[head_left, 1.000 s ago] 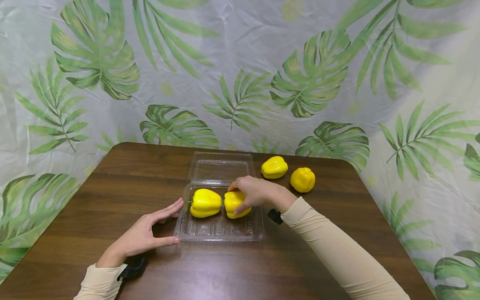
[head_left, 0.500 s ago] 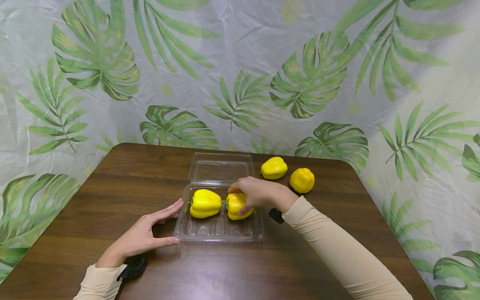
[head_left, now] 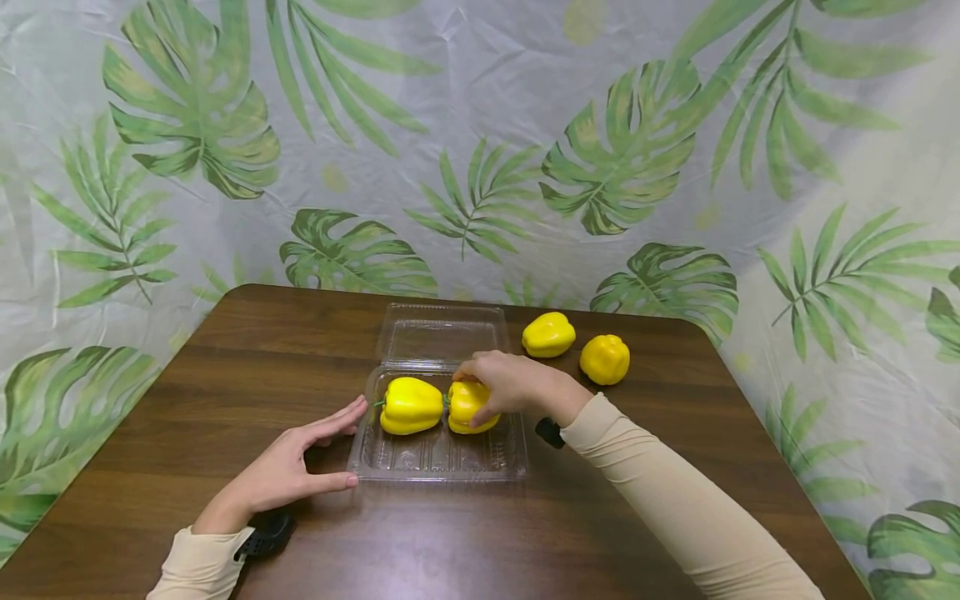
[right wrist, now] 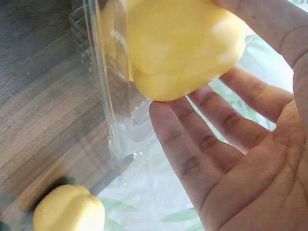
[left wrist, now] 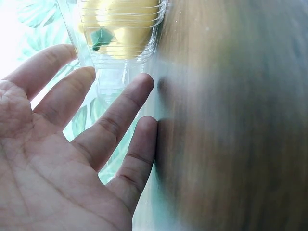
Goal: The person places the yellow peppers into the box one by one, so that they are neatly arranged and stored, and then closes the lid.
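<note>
A clear plastic clamshell container (head_left: pixel 435 460) lies open on the table, its lid (head_left: pixel 447 337) folded back. Inside sit two yellow bell peppers side by side. My right hand (head_left: pixel 521 387) grips the right-hand bell pepper (head_left: pixel 465 407), thumb in front and fingers behind; the right wrist view shows fingertips against this pepper (right wrist: pixel 187 53). The other bell pepper (head_left: pixel 412 406), with a green stem, lies at its left. Beside the container's left wall, my left hand (head_left: pixel 288 467) is spread with straight fingers, its thumb and fingertips at the rim. In the left wrist view the left palm (left wrist: pixel 62 173) holds nothing.
Two more yellow peppers rest on the table at the back right, one (head_left: pixel 549 335) near the lid and another (head_left: pixel 605 360) farther right. The brown wooden table (head_left: pixel 420 542) ends at a leaf-patterned curtain (head_left: pixel 480 208) behind.
Between one second and half a second ago, the right hand's pepper shifted slightly right. Since then it has moved back left, close against the other pepper. The left hand has stayed still.
</note>
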Demonstrator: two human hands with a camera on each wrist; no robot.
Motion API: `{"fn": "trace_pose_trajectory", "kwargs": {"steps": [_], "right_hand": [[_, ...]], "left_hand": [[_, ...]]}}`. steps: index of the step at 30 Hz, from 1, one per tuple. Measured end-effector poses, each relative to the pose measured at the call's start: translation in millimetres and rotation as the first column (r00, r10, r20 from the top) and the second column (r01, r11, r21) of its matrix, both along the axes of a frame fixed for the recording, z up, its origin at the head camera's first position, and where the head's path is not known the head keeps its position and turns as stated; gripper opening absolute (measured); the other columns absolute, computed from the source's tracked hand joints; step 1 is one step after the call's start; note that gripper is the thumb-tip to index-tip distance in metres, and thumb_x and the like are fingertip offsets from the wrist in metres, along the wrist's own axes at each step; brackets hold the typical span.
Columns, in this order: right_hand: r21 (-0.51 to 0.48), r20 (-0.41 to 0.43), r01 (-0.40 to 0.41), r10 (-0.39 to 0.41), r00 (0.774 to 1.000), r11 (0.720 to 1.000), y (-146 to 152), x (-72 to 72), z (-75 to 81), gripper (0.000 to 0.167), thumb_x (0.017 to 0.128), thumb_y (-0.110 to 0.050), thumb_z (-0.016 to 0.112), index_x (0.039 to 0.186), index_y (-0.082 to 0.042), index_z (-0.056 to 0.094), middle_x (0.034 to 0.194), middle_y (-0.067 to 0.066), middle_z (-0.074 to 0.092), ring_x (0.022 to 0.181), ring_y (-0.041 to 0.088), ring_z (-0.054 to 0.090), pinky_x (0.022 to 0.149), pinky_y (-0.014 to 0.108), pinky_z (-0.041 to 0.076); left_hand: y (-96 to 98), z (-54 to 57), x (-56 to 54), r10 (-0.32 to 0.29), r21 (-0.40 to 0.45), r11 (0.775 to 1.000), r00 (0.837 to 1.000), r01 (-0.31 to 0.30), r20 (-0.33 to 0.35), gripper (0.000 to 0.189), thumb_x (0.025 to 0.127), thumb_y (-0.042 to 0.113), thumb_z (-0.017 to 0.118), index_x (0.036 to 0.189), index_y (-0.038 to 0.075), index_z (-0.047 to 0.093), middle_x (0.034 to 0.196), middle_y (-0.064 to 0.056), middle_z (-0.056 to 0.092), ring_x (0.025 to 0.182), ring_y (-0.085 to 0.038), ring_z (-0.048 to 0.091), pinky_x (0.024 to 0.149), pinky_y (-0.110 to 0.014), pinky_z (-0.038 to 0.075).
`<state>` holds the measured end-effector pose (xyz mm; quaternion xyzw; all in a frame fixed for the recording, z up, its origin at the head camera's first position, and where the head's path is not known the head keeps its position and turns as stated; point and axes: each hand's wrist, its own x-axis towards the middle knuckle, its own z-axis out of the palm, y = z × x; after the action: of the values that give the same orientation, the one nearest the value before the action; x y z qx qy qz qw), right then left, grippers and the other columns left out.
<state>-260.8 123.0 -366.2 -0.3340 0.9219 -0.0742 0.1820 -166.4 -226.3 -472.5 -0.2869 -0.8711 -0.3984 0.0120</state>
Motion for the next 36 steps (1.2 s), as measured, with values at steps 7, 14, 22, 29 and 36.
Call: {"fn": "trace_pose_trajectory", "kwargs": {"steps": [7, 14, 22, 29, 36], "right_hand": [[0.006, -0.030, 0.005, -0.005, 1.000, 1.000, -1.9, 0.4, -1.7, 0.069, 0.088, -0.040, 0.090, 0.147, -0.016, 0.064, 0.137, 0.008, 0.063, 0.128, 0.028, 0.060, 0.105, 0.049, 0.054], [-0.009, -0.029, 0.000, 0.000, 1.000, 1.000, -0.3, 1.1, -2.2, 0.071, 0.088, -0.042, 0.091, 0.147, -0.016, 0.063, 0.132, 0.008, 0.063, 0.122, 0.026, 0.061, 0.102, 0.048, 0.055], [-0.019, -0.021, -0.014, 0.014, 1.000, 1.000, 2.3, 1.1, -2.9, 0.071, 0.088, -0.040, 0.091, 0.148, -0.015, 0.062, 0.140, 0.010, 0.064, 0.129, 0.030, 0.058, 0.107, 0.049, 0.053], [-0.022, -0.018, -0.015, 0.014, 1.000, 1.000, 1.8, -0.5, -3.6, 0.069, 0.088, -0.038, 0.091, 0.147, -0.017, 0.063, 0.136, 0.009, 0.064, 0.126, 0.028, 0.060, 0.104, 0.048, 0.054], [-0.023, -0.023, -0.024, 0.023, 0.999, 0.999, 1.6, -0.8, -4.2, 0.069, 0.088, -0.039, 0.091, 0.147, -0.016, 0.063, 0.136, 0.009, 0.064, 0.125, 0.028, 0.060, 0.105, 0.047, 0.054]], "left_hand": [[0.0, 0.2, -0.9, -0.005, 0.003, 1.000, 1.000, 0.005, -0.005, 0.090, 0.089, 0.035, 0.090, 0.166, 0.022, 0.044, 0.171, -0.004, 0.044, 0.129, -0.001, 0.064, 0.111, -0.015, 0.043], [0.2, 0.4, -0.6, -0.005, 0.002, 1.000, 1.000, 0.005, -0.009, 0.090, 0.089, 0.035, 0.090, 0.166, 0.022, 0.044, 0.171, -0.004, 0.044, 0.129, -0.001, 0.064, 0.111, -0.014, 0.041], [0.1, 0.2, -0.9, -0.005, 0.002, 1.000, 1.000, 0.005, -0.012, 0.090, 0.089, 0.036, 0.090, 0.166, 0.022, 0.044, 0.171, -0.004, 0.045, 0.129, -0.002, 0.064, 0.111, -0.013, 0.040], [0.2, 0.3, -1.0, -0.006, -0.002, 1.000, 1.000, 0.006, -0.021, 0.090, 0.089, 0.038, 0.089, 0.166, 0.022, 0.044, 0.171, -0.005, 0.044, 0.129, -0.005, 0.065, 0.112, -0.013, 0.040], [0.0, -0.1, -0.4, -0.006, -0.007, 1.000, 1.000, 0.006, -0.021, 0.090, 0.090, 0.038, 0.089, 0.166, 0.022, 0.044, 0.171, -0.004, 0.044, 0.129, -0.004, 0.065, 0.112, -0.014, 0.041]]}}
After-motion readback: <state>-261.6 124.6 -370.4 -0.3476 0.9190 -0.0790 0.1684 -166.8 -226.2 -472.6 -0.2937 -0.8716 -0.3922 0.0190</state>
